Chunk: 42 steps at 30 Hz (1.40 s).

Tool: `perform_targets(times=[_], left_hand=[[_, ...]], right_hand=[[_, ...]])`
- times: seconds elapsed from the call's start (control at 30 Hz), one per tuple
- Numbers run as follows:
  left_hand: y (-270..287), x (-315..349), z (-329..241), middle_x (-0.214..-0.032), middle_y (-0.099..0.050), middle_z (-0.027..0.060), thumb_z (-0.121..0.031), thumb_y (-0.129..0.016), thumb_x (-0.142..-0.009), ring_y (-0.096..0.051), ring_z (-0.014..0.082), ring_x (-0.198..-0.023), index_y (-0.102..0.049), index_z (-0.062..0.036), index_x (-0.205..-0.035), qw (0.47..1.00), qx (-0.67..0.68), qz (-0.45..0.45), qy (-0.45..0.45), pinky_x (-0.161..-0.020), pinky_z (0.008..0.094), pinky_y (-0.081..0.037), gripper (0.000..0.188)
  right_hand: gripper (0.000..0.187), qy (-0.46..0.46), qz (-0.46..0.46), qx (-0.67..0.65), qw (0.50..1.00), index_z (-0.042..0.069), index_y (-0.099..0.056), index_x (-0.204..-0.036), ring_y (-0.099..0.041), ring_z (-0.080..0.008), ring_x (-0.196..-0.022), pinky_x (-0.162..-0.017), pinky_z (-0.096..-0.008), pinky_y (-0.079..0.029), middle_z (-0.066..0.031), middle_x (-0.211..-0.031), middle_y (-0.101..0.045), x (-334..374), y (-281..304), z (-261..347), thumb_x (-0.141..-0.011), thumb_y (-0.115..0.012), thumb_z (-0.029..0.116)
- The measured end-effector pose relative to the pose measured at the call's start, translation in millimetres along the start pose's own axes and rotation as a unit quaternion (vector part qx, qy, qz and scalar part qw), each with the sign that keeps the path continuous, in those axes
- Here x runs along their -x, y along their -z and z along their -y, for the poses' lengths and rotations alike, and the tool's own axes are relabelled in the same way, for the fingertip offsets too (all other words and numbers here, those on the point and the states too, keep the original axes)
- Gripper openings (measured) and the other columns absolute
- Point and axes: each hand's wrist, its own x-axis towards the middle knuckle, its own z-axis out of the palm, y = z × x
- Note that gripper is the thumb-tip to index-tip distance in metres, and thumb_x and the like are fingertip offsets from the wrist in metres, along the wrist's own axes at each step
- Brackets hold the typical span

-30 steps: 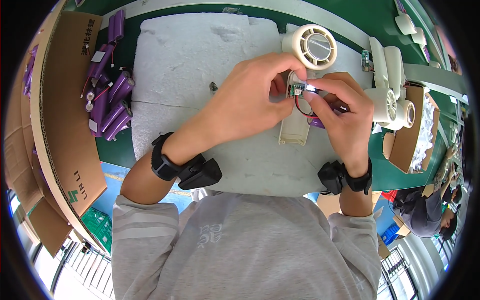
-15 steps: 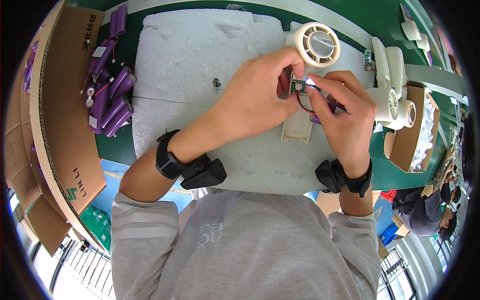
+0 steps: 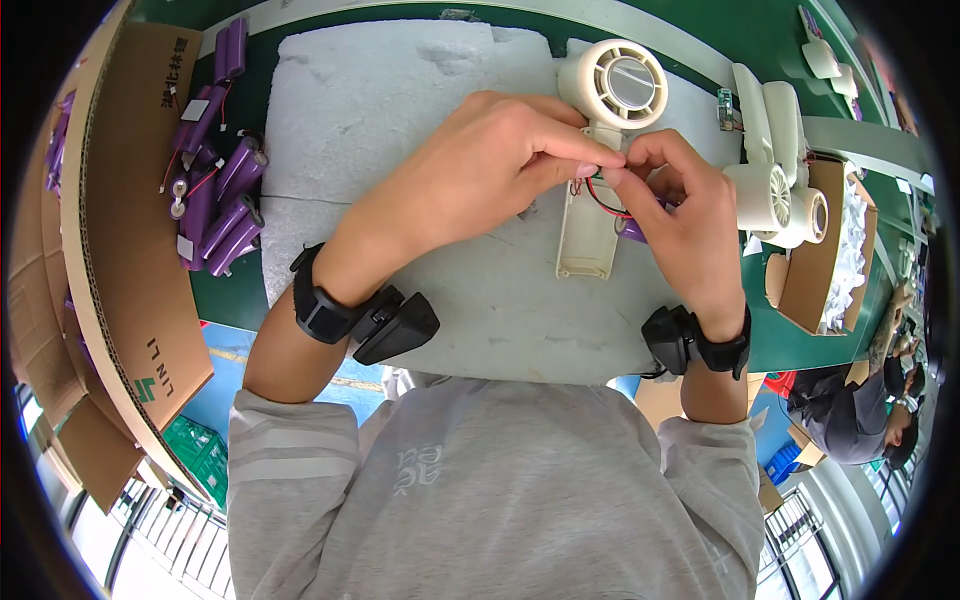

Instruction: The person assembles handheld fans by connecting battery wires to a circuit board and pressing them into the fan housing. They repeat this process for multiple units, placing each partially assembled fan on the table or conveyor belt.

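Leans in over a white foam slab [image 3: 360, 130] in a gray shirt [image 3: 500, 490], wearing black wrist devices [image 3: 400, 328] on both arms. Reaches left hand [image 3: 470, 170] across from the side, with thumb and forefinger drawn close together, and angles right hand [image 3: 695, 220] toward the same spot, with thumb near curled forefinger. Touches, or all but touches, fingertip to fingertip. Shows just a green sliver of circuit board [image 3: 598, 174] at the fingertips, above the upper part of an open cream casing [image 3: 587, 248]. Cannot tell, with fingers in the way, whether gripping the board or merely resting against it, in either hand. Trails red and black wires [image 3: 603, 203] from beside the fingertips toward a purple cell [image 3: 630, 231], partly hidden beneath the right hand; cannot tell whether held there or lying loose. Has the casing hollow side up on the slab, with a round cream fan head [image 3: 625, 85] at its far end. Includes, at left, a heap of wired purple cells [image 3: 205, 205] on a green table [image 3: 225, 295], beside a large cardboard box [image 3: 145, 240]. Includes, at right, another circuit board [image 3: 724, 106], more cream fan parts [image 3: 762, 198] and an open carton [image 3: 797, 290] of white material. Takes in a co-worker [image 3: 845, 415] in dark clothing, beyond the carton.
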Motion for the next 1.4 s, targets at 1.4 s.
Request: perform_targets(times=[1.4], left_hand=[[-32,6,-15,-0.093,-0.064,0.0095,0.009,-0.059,-0.074,-0.056,0.0150,-0.059,-0.068,-0.0019,-0.096,0.974,0.164,-0.121,0.097,-0.057,0.0279,-0.046,0.027]], right_hand=[[0.009,0.089,-0.111,0.134,0.981,-0.001,-0.072,-0.086,-0.069,-0.0187,-0.069,-0.056,-0.0278,-0.052,-0.0132,-0.102,-0.072,54,19,-3,-0.077,-0.072,0.000]])
